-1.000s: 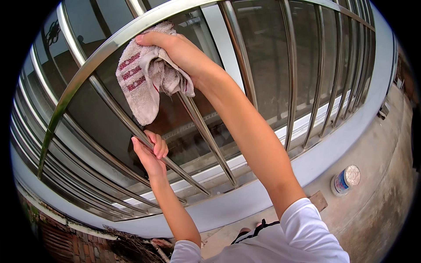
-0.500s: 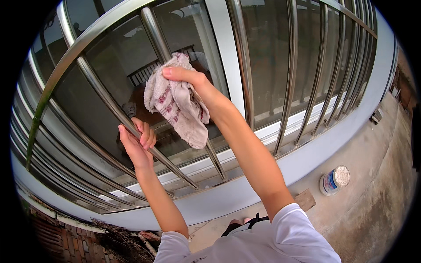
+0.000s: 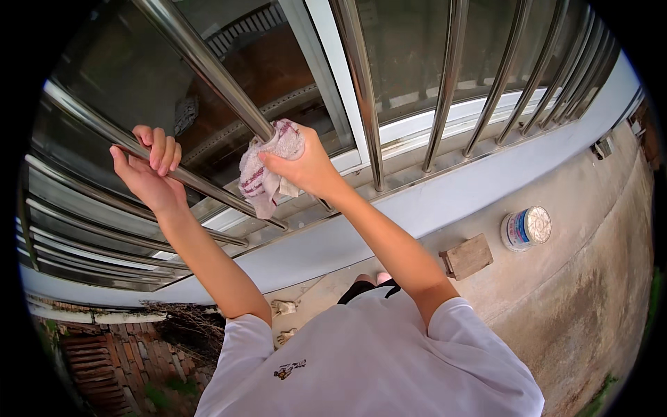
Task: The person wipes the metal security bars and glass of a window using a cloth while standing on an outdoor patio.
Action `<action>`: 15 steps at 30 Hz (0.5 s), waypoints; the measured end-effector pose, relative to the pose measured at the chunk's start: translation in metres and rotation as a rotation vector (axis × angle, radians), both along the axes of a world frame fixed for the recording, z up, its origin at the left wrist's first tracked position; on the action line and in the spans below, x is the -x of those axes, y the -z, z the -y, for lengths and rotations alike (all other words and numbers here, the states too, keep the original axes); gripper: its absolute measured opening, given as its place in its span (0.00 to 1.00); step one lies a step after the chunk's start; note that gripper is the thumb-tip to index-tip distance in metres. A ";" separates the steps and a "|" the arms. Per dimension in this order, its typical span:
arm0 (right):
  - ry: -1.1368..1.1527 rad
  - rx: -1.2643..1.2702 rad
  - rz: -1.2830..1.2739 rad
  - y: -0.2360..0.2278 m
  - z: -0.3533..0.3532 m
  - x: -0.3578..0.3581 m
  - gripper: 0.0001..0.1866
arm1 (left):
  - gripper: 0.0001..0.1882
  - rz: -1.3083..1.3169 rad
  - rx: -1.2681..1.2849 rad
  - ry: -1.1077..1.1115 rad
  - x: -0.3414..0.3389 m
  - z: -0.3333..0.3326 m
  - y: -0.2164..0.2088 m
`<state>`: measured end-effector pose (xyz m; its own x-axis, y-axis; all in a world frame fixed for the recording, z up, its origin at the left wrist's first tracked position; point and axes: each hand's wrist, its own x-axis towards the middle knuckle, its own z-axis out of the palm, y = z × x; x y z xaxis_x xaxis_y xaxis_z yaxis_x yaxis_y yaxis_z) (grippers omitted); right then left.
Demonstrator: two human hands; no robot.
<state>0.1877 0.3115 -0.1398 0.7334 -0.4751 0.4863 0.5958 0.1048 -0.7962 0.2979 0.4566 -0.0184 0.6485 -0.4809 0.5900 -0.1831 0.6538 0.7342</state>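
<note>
A pale cloth (image 3: 267,163) with dark reddish stripes is wrapped around a shiny metal window bar (image 3: 215,76), close to its lower end. My right hand (image 3: 309,163) is closed on the cloth, pressing it round the bar. Farther left, my left hand (image 3: 154,170) has its fingers curled loosely round the neighbouring metal bar (image 3: 215,191), with the thumb apart on the near side. Behind the bars is a sliding window with a white frame (image 3: 326,55); dark furniture shows through the glass.
More metal bars (image 3: 445,83) run to both sides above a pale ledge (image 3: 410,212). A white bucket (image 3: 526,229) and a brown block (image 3: 467,257) stand on the concrete ground at right. Stacked bricks (image 3: 114,361) and dry twigs (image 3: 184,330) lie at lower left.
My right hand has slid the cloth down the bar towards its foot. The view has tilted lower, and my left hand stays at the neighbouring bar with its grip looser.
</note>
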 end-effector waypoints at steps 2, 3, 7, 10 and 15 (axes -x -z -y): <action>0.028 0.068 -0.022 0.030 0.000 0.001 0.14 | 0.23 0.002 0.011 -0.006 -0.003 -0.004 0.004; 0.048 0.093 -0.022 0.048 0.004 0.001 0.15 | 0.24 -0.002 0.008 -0.016 -0.004 0.001 0.004; 0.055 0.003 -0.126 0.105 0.003 0.003 0.15 | 0.25 -0.030 0.008 -0.001 -0.003 0.003 0.009; -0.008 0.003 -0.212 0.142 0.009 0.012 0.16 | 0.22 0.009 0.020 0.039 -0.002 0.005 0.011; 0.051 0.081 -0.309 0.155 -0.003 0.020 0.17 | 0.22 0.003 0.026 0.151 -0.010 -0.009 0.010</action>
<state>0.1678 0.3142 -0.2948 0.8285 -0.4838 0.2821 0.3278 0.0104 -0.9447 0.3081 0.4660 -0.0286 0.5685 -0.5573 0.6052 -0.0837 0.6926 0.7164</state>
